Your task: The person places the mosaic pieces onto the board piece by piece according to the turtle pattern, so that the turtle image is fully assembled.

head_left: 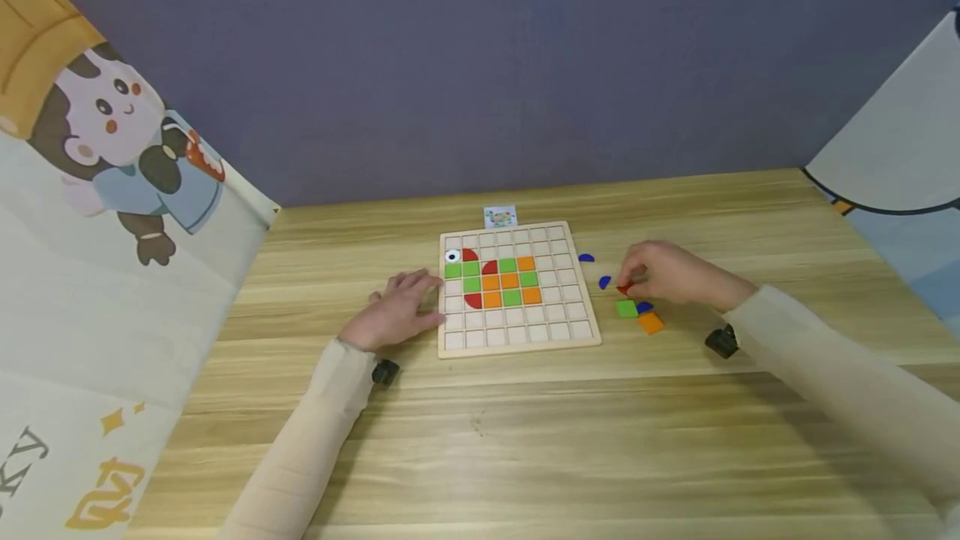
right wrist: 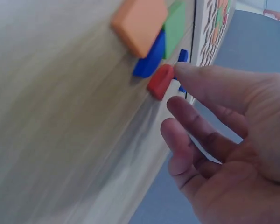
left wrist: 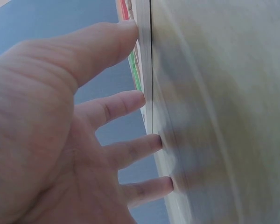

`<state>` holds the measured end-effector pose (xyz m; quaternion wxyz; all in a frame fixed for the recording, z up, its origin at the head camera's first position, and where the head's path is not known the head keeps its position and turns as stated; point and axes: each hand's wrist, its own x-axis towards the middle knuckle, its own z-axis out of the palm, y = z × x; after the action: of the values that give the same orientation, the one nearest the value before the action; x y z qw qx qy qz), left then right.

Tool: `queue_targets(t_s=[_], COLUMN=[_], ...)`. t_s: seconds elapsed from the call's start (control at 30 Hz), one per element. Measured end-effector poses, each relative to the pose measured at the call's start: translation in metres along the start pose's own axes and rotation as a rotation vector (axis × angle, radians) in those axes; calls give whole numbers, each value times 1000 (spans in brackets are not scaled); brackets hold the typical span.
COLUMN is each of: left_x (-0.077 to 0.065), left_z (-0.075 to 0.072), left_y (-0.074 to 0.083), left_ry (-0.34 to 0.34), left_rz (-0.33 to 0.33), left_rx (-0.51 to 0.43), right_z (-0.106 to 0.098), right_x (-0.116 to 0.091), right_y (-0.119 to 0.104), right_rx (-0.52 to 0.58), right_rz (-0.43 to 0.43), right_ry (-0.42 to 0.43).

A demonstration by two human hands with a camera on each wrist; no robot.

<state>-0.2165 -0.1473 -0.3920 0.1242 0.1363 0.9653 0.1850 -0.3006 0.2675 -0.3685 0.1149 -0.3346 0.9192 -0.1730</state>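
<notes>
A wooden grid board (head_left: 517, 342) lies on the table, several of its cells filled with green, orange and red pieces and one white eye piece (head_left: 452, 257). My left hand (head_left: 399, 308) rests at the board's left edge, fingers spread; in the left wrist view the thumb (left wrist: 107, 46) touches the board's side. To the right of the board, my right hand (head_left: 658, 272) pinches a red rounded piece (right wrist: 160, 83) by its end, low over the table. Near it lie a green square (head_left: 626, 308), an orange square (head_left: 651, 322) and a blue half-round piece (head_left: 645, 307).
Two more blue half-round pieces, one farther back (head_left: 587, 257) and one closer to the hand (head_left: 604, 282), lie just right of the board. A small picture card (head_left: 500, 217) sits behind the board. A dark partition (head_left: 510, 73) rises along the table's back edge.
</notes>
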Motion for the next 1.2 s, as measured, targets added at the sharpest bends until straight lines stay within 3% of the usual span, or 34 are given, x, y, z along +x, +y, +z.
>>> queue_targets(t_s=[0.23,0.53,0.73,1.0,1.2], left_x=[0,0,-1,0,-1], left_z=[0,0,0,1,-1], left_y=[0,1,2,1,1], left_ry=[-1,-7,1,9,9], left_rz=[-6,-12,-8,-3,-9], left_rx=[-3,-5,3,12,10], right_z=[5,7,5,10,13], right_x=[-8,-1,25,72,91], right_y=[5,2,-15,-40,-47], right_rx=[31,64,114,225,240], right_rz=[-9,62,20,-34,-49], right_ry=[30,54,78,-5,-52])
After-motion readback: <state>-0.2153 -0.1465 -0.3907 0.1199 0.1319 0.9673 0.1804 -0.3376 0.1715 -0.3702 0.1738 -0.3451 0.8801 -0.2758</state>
